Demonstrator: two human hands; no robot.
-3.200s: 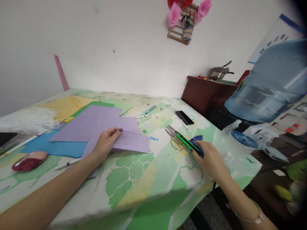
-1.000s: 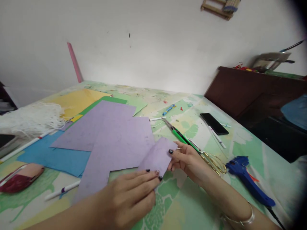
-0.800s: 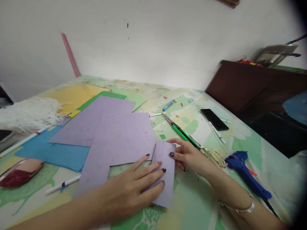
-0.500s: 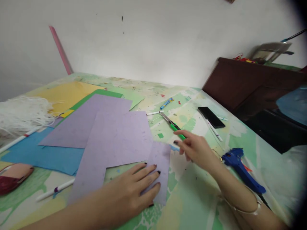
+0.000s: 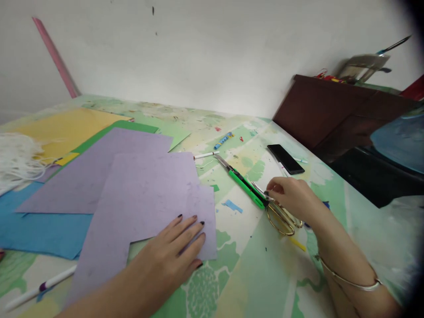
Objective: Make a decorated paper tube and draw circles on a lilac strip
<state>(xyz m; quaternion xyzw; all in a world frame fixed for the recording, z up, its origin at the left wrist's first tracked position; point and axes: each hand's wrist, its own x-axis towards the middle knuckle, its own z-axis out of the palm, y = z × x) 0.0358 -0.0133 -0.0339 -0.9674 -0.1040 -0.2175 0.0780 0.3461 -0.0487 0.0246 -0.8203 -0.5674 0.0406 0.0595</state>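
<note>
My left hand [image 5: 175, 247] lies spread on a small purple paper piece [image 5: 209, 221], next to a larger cut sheet of purple paper [image 5: 145, 194]. Over to the right, my right hand [image 5: 294, 198] pinches a pair of scissors [image 5: 281, 223] near the pivot; its gold handles point toward me and its blades aim away. Just left of the scissors lies a green utility knife [image 5: 245, 185] with its blade out. A blue paper scrap [image 5: 232, 206] rests between the two hands.
Blue [image 5: 49, 234] and yellow paper [image 5: 79, 128] lie left, with white string [image 5: 20, 159] and a white marker [image 5: 43, 287]. A black phone [image 5: 285, 159] sits at the right. My right wrist mostly covers a blue glue gun [image 5: 326, 204]. A dark cabinet [image 5: 324, 110] stands beyond the table.
My right hand has shifted from beside the utility knife to the scissors and closed on them. The view has turned slightly right. My left hand stays on the small purple piece.
</note>
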